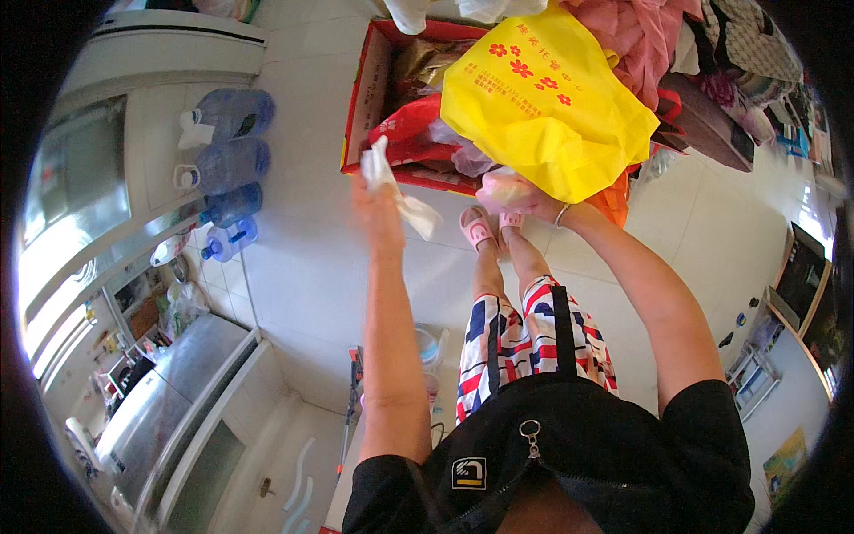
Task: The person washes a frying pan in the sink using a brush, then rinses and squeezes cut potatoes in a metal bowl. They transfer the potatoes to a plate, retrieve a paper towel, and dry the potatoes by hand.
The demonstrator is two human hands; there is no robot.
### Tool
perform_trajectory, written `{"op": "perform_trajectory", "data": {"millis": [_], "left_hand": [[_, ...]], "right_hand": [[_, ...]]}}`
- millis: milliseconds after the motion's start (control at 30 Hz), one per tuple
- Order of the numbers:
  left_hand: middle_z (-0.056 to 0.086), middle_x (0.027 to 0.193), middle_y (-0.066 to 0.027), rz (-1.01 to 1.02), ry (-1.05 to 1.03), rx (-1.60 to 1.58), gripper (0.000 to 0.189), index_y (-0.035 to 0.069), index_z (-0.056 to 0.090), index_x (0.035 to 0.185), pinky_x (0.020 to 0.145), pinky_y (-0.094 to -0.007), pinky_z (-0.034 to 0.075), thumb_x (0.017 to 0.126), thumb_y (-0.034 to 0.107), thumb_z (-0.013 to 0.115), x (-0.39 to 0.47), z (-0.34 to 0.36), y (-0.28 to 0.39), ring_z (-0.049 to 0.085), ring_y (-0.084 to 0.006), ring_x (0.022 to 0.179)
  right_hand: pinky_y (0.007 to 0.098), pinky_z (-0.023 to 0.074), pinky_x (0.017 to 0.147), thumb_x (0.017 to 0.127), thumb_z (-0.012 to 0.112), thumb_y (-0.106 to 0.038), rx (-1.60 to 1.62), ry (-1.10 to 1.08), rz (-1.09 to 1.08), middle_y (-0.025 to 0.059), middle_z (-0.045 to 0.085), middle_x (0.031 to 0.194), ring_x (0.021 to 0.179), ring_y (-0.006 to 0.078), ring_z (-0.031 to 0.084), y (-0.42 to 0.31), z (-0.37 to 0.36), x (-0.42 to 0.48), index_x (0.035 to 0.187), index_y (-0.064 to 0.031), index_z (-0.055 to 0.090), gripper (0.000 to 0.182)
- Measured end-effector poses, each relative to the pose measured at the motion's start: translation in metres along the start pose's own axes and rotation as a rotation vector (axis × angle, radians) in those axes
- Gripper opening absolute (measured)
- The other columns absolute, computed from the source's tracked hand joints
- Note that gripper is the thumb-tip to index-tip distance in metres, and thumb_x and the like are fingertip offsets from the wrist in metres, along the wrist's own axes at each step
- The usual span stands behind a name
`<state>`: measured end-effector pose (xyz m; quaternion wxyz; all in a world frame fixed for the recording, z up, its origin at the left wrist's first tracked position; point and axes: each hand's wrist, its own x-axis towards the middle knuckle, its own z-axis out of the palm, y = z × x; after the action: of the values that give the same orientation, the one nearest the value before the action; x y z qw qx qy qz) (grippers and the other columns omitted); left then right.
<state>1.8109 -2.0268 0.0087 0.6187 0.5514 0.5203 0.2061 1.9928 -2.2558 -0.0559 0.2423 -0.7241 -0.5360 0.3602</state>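
My left hand (379,207) is closed around a bunched white plastic bag (400,193), whose ends stick out above and below the fingers; the hand is slightly blurred. A crumpled pink and white plastic bag (504,190) is held in my right hand (544,205), beside the lower edge of a yellow non-woven bag (547,100) with red flowers and writing. Under the yellow bag, a red cardboard box (360,100) stands on the floor, holding a red bag (413,130), a pale purple plastic bag (467,150) and a gold-coloured wrapper (434,60).
Several large blue water bottles (233,167) stand along the left wall. Pink cloth (634,40) and other fabrics are heaped at the upper right, near an orange bag (610,200). My feet in pink slippers (477,228) are just before the box. A refrigerator (167,394) is lower left.
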Motion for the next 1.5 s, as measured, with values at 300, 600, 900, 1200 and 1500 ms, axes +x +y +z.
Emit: {"op": "perform_trajectory", "data": {"millis": [300, 600, 900, 1200, 1500], "left_hand": [[0.063, 0.091, -0.0200, 0.533, -0.411, 0.698, 0.028, 0.001, 0.060, 0.093, 0.072, -0.0414, 0.049, 0.066, 0.007, 0.067, -0.053, 0.071, -0.073, 0.060, -0.0366, 0.085], [0.058, 0.082, -0.0018, -0.233, -0.307, -0.040, 0.016, 0.003, 0.057, 0.095, 0.060, -0.0292, 0.043, 0.086, 0.017, 0.058, -0.048, 0.062, 0.002, 0.053, -0.0104, 0.072], [0.057, 0.092, -0.0086, -0.162, 0.074, -0.268, 0.028, -0.001, 0.050, 0.104, 0.061, -0.0330, 0.050, 0.093, 0.024, 0.049, -0.013, -0.005, 0.093, 0.059, -0.0182, 0.075], [0.058, 0.092, -0.0086, -0.361, 0.202, -0.614, 0.024, 0.004, 0.049, 0.106, 0.054, -0.0336, 0.049, 0.093, 0.024, 0.053, -0.056, -0.106, 0.087, 0.059, -0.0202, 0.075], [0.058, 0.095, -0.0115, -0.405, 0.265, -0.949, 0.028, 0.003, 0.050, 0.107, 0.068, -0.0405, 0.053, 0.092, 0.026, 0.055, -0.157, -0.262, 0.094, 0.061, -0.0258, 0.080]], "right_hand": [[0.0360, 0.0449, 0.084, 0.075, 0.068, -0.020, 0.196, -0.239, 0.143, 0.0115, 0.059, 0.099, 0.097, 0.0277, 0.054, -0.022, -0.015, 0.004, 0.101, -0.0099, 0.058, 0.030], [0.0382, 0.0335, 0.104, 0.068, 0.074, -0.024, -0.276, -0.007, 0.061, 0.0166, 0.043, 0.136, 0.124, 0.0345, 0.042, -0.027, -0.025, 0.000, 0.129, -0.0102, 0.046, 0.068], [0.0383, 0.0334, 0.105, 0.069, 0.073, -0.021, -0.348, 0.129, 0.217, 0.0183, 0.043, 0.136, 0.125, 0.0338, 0.042, -0.001, -0.016, 0.004, 0.134, -0.0059, 0.037, 0.076], [0.0383, 0.0333, 0.106, 0.069, 0.073, -0.017, -0.238, 0.157, 0.428, 0.0201, 0.043, 0.136, 0.125, 0.0331, 0.042, -0.043, 0.022, 0.047, 0.139, -0.0015, 0.028, 0.084], [0.0385, 0.0334, 0.106, 0.074, 0.062, -0.065, 1.684, -0.437, 0.136, 0.0100, 0.045, 0.137, 0.128, 0.0245, 0.042, -0.326, 0.025, 0.053, 0.141, -0.0069, 0.032, 0.093]]}}
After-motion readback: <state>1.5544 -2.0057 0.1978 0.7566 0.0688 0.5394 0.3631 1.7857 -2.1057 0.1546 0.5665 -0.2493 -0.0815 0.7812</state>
